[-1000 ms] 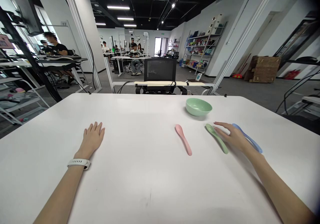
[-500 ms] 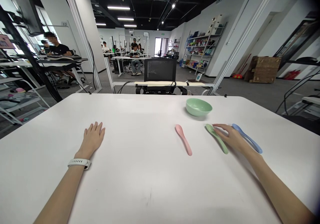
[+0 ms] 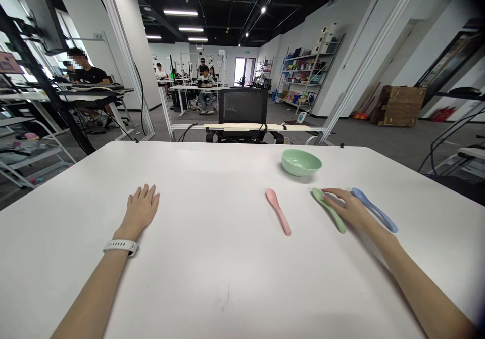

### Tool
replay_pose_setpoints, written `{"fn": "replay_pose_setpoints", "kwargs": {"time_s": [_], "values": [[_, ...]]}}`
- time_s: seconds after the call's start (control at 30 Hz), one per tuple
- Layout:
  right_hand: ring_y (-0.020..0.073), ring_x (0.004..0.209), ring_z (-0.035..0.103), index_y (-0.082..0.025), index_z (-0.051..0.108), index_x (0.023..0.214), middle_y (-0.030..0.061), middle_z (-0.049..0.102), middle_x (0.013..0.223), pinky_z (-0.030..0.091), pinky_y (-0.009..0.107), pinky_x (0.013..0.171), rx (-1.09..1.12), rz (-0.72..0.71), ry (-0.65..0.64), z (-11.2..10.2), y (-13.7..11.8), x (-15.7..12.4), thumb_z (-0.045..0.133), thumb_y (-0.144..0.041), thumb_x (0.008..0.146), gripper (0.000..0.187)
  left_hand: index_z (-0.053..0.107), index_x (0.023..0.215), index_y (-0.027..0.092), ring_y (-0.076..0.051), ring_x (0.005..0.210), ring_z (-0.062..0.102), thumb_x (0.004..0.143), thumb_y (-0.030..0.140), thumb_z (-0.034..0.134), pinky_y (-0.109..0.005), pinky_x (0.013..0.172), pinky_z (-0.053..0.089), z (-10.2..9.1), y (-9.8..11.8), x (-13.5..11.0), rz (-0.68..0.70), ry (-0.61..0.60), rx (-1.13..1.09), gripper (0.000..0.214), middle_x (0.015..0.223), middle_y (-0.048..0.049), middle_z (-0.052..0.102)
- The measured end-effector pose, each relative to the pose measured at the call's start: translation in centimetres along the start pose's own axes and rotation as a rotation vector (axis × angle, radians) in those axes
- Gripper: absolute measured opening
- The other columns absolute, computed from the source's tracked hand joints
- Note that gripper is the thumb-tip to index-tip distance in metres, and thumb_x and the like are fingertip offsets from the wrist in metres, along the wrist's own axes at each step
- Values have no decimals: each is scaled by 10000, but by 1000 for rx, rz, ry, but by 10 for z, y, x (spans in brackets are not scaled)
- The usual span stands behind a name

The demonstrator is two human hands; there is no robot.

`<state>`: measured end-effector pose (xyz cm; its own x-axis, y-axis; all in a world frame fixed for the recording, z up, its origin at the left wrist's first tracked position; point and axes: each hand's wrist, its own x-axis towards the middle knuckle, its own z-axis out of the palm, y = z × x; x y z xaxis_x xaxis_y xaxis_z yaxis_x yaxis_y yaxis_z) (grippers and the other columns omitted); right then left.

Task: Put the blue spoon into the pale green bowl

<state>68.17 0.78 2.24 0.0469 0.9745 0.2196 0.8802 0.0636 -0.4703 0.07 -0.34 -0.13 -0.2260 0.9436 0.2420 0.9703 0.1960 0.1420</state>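
Watching the head view, I see the right hand resting low at right, its loosely spread fingers reaching left across a green plastic spoon with no grip on it, the spoon slanting from upper left to lower right, far nearer this hand than the flat, open left hand.

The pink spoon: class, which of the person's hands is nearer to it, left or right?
Right. The right hand lies to the pink spoon's right, at the green spoon. The left hand rests much farther away, to its left.
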Motion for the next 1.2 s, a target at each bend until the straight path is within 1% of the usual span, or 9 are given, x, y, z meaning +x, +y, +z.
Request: {"fn": "replay_pose_setpoints", "kwargs": {"time_s": [0.27,0.43,0.57,0.63,0.73,0.8,0.93,1.07,1.2], "values": [[398,1314,723,-232,767,1164,150,807,1365,528,553,1178,-17,-8,4,2,2,1,541,-598,915,497,533,1661,89,-403,1665,404,1094,425,212,-619,1347,323,-1,0,0,3,-23,4,733,1775,-224,474],[367,1295,728,-234,754,1211,150,804,1358,537,503,1163,-36,-21,2,3,3,0,522,-576,935,496,546,1653,104,-395,1658,413,1098,425,214,-627,1340,332,0,0,0,3,-10,1,722,1767,-223,486],[352,1273,728,-268,736,1279,143,792,1369,581,477,1087,-79,3,90,-4,16,1,482,-591,958,522,535,1661,104,-391,1665,405,1100,415,225,-630,1347,327,-2,1,0,-6,-21,10,713,1773,-219,478],[372,1309,709,-243,728,1309,168,776,1396,572,505,1112,-136,46,171,-10,28,1,447,-583,968,557,535,1663,113,-385,1666,409,1100,403,239,-624,1348,331,-2,2,0,-14,-26,19,699,1775,-212,477],[429,1411,643,-139,701,1386,245,715,1487,496,574,1209,-278,176,244,-17,46,0,358,-539,992,658,542,1661,117,-386,1661,421,1101,393,257,-626,1345,342,-3,3,0,-16,-24,29,686,1771,-212,480],[470,1481,575,-64,654,1460,304,626,1579,463,610,1229,-376,292,231,-18,53,-3,278,-540,1022,748,542,1660,109,-394,1659,424,1103,389,262,-633,1343,345,-3,3,0,-12,-22,32,683,1768,-220,481],[512,1563,466,63,543,1553,389,506,1642,414,644,1248,-464,490,110,-12,54,-9,180,-563,1049,882,522,1674,108,-381,1671,407,1110,391,278,-599,1354,336,-5,5,-1,-23,-39,39,676,1783,-219,460],[473,1633,389,62,452,1640,375,446,1708,320,637,1314,-456,577,55,-6,49,-10,153,-568,1057,909,493,1691,105,-376,1681,387,1118,403,250,-588,1364,319,-6,5,0,-33,-68,43,691,1801,-213,434],[462,1635,382,45,508,1604,363,475,1690,301,639,1319,-463,570,14,-7,49,-9,143,-562,1052,898,503,1684,102,-387,1677,389,1116,404,229,-605,1359,319,-3,2,1,-22,-53,40,700,1793,-213,448]]}}
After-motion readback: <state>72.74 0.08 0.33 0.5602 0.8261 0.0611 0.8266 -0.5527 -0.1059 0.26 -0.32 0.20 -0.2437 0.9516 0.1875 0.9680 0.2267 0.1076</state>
